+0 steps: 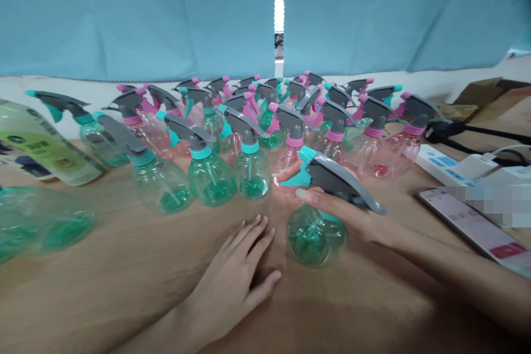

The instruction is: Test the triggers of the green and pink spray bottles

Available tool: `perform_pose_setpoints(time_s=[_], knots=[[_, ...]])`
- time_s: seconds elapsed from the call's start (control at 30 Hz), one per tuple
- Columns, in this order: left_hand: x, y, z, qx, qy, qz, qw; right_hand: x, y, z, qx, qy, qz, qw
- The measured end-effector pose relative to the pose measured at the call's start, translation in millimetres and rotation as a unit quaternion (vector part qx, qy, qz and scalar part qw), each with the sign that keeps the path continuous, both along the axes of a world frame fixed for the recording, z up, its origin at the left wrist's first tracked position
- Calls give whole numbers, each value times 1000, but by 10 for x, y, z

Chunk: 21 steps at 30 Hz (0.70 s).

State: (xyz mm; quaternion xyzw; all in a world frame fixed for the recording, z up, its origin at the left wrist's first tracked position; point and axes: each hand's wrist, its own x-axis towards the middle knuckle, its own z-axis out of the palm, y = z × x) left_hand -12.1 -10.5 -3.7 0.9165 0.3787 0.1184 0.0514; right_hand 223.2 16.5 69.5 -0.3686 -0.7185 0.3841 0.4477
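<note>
My right hand [327, 202] is wrapped round the neck of a green spray bottle [315, 238], just under its grey and teal trigger head. The bottle is upright, and whether its base touches the table I cannot tell. Flat on the wooden table [157, 271] lies my left hand [244, 260], fingers stretched out and holding nothing, to the left of that bottle. Closest beyond it stand green spray bottles, one [252, 174] straight ahead and another [211, 177] slightly left. A pink spray bottle [290, 149] is behind my right hand.
Several more pink and green spray bottles crowd the back. At left are a labelled bottle [50, 144] and trigger-less green bottle bodies [62, 221]. A phone [468, 227], a white power strip [442, 163] with plugs and black cables [448, 131] lie right. Blue curtains [145, 16] hang behind.
</note>
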Motion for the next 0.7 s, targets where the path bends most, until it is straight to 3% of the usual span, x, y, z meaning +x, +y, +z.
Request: perform_pose_setpoints(time_s=[0.7], knots=[[6, -2, 14, 0, 13, -2, 1000, 6, 9, -50, -13, 13, 2, 1000]])
